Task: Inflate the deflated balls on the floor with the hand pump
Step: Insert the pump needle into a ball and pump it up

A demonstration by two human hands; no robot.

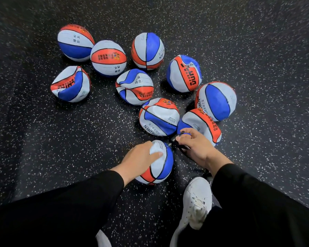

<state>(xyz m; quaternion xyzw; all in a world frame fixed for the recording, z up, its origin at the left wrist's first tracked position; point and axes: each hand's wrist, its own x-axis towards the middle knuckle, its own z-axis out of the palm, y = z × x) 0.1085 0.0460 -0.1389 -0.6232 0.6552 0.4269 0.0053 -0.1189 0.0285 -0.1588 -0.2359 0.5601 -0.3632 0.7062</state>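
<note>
Several red, white and blue balls lie dented and partly deflated on the dark speckled floor. Nearest me, my left hand rests over the top of one ball, fingers curved around it, holding it down. My right hand pinches the black nozzle end of the pump hose, whose thin metal needle points at the upper right of that ball. The pump body is hidden behind my right arm.
My white sneaker stands on the floor just below my right hand, with part of the other shoe at the bottom edge. Two more soft balls lie right behind my hands.
</note>
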